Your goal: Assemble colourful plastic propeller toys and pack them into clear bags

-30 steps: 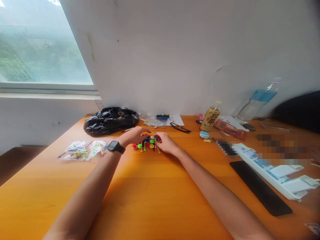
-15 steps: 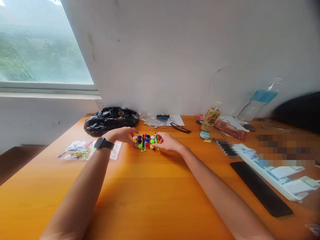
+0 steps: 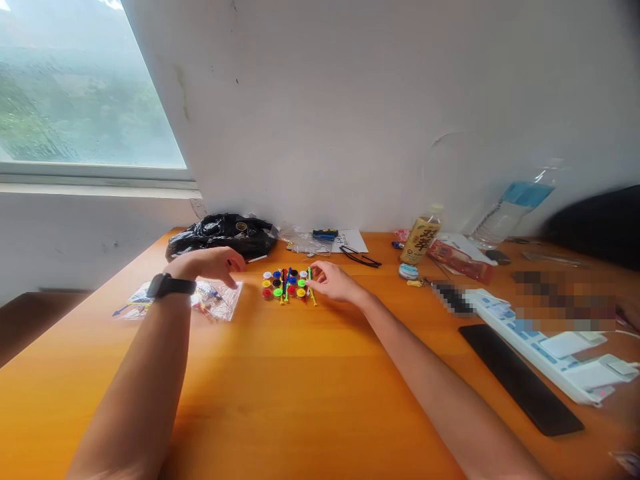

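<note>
Small round pieces in several colours point(image 3: 277, 283) stand in rows on the table, with thin coloured sticks point(image 3: 285, 287) between the rows. My right hand point(image 3: 335, 281) is at the right edge of this group, thumb and forefinger apart, by a yellow-and-green stick point(image 3: 313, 293). Whether its fingertips press on the pieces, I cannot tell. My left hand point(image 3: 215, 265), fingers curved and apart with nothing seen in them, hovers over the clear plastic bag point(image 3: 233, 303) of small coloured parts. My left wrist, with a black watch point(image 3: 171, 285), partly hides the bag.
Along the wall lie a black plastic bag point(image 3: 220, 233), a clear bag point(image 3: 305, 241), a dark screwdriver-like tool point(image 3: 325, 234) and black glasses point(image 3: 360, 256). To the right are a drink bottle point(image 3: 421, 239), a round tin point(image 3: 409, 271), a white power strip point(image 3: 533, 347) and a black slab point(image 3: 520, 377).
My left hand has come away from the left side of the coloured pieces and moved left, over the clear bag of parts. The right hand has stayed by the group.
</note>
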`<state>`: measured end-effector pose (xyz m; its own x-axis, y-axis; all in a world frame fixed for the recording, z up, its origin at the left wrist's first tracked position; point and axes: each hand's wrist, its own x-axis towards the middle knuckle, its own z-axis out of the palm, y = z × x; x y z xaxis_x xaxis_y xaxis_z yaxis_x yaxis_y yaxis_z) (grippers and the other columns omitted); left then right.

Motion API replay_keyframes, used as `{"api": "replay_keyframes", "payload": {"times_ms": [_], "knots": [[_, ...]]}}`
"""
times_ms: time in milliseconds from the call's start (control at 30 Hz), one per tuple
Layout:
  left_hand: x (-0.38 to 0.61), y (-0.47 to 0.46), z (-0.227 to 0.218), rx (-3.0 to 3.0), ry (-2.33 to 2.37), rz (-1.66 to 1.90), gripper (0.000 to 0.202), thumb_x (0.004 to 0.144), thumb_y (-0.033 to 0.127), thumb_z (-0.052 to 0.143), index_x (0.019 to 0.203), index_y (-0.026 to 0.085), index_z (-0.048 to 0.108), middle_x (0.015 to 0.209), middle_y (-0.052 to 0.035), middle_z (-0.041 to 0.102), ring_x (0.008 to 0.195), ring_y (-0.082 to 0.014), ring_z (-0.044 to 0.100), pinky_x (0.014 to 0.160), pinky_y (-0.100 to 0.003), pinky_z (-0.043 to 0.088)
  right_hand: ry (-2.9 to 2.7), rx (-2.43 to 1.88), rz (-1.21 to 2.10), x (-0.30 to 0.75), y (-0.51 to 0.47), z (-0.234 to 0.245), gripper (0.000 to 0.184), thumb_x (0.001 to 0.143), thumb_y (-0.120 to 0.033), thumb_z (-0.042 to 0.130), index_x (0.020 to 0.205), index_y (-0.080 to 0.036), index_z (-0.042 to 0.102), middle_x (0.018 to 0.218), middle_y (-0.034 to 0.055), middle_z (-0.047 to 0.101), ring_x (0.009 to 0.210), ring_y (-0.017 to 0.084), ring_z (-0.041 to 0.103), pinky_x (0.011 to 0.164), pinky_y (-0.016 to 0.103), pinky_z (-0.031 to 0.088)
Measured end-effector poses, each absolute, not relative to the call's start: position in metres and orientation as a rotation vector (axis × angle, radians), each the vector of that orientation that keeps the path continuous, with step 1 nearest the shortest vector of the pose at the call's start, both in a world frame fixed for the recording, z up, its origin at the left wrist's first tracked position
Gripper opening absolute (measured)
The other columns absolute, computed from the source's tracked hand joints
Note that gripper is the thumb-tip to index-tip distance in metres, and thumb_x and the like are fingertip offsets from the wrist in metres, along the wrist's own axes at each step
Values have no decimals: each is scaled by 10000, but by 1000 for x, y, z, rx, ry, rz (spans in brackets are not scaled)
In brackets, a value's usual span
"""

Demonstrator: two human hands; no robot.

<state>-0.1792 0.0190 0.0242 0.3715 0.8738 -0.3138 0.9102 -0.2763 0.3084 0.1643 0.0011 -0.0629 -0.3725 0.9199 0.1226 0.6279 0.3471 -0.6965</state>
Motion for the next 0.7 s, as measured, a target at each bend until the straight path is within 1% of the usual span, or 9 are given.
{"api": "replay_keyframes", "payload": {"times_ms": [67, 133, 200, 300, 433, 567, 633, 700], "knots": [[-198, 19, 24, 2130, 1596, -219, 599, 534, 372, 875, 1116, 258, 799, 1168, -49, 781, 1047, -277, 727, 834, -260, 553, -2102, -1330, 763, 167, 1, -58, 370, 891, -400, 736, 1165, -169, 646, 1123, 94, 698, 786, 155, 674, 715, 272, 526], [-211, 20, 20, 2074, 1619, -253, 616, 504, 402, 891, 1099, 271, 807, 1175, -48, 784, 1030, -284, 730, 807, -256, 550, -2099, -1326, 765, 169, 0, -55, 381, 882, -408, 748, 1165, -173, 650, 1131, 93, 697, 782, 155, 674, 711, 274, 522], [-217, 22, 14, 2025, 1605, -254, 615, 527, 407, 877, 1120, 265, 803, 1151, -54, 792, 1010, -281, 735, 779, -249, 542, -2105, -1321, 767, 171, 0, -52, 392, 875, -413, 757, 1170, -176, 655, 1133, 93, 700, 805, 166, 681, 717, 281, 522], [-217, 27, 5, 1981, 1575, -245, 572, 561, 358, 831, 1120, 239, 807, 1060, -56, 805, 971, -272, 739, 756, -242, 532, -2116, -1319, 751, 173, 1, -50, 385, 879, -400, 758, 1174, -171, 663, 1117, 99, 712, 839, 184, 683, 743, 299, 530], [-209, 25, 1, 1982, 1571, -222, 411, 576, 339, 797, 976, 257, 843, 1024, -23, 808, 956, -264, 733, 764, -231, 532, -2130, -1313, 753, 176, 1, -45, 366, 890, -369, 756, 1183, -166, 673, 1098, 102, 725, 864, 195, 680, 760, 310, 541], [-202, 17, 6, 1924, 1594, -242, 297, 579, 375, 805, 843, 239, 820, 889, -8, 798, 905, -250, 734, 764, -231, 536, -2138, -1296, 744, 179, 0, -39, 337, 904, -348, 743, 1185, -172, 682, 1112, 100, 720, 918, 202, 684, 787, 310, 544], [-200, 15, 8, 1906, 1564, -233, 312, 574, 381, 812, 845, 228, 792, 907, -7, 795, 901, -244, 738, 753, -227, 536, -2138, -1287, 735, 181, 0, -36, 327, 912, -347, 735, 1185, -174, 685, 1117, 99, 721, 929, 202, 685, 797, 310, 543], [-200, 15, 8, 1914, 1525, -241, 384, 565, 378, 824, 917, 232, 780, 986, -7, 796, 932, -244, 740, 758, -224, 539, -2141, -1274, 730, 184, 0, -34, 311, 922, -351, 722, 1180, -179, 689, 1114, 95, 726, 933, 201, 686, 805, 311, 542]]}}
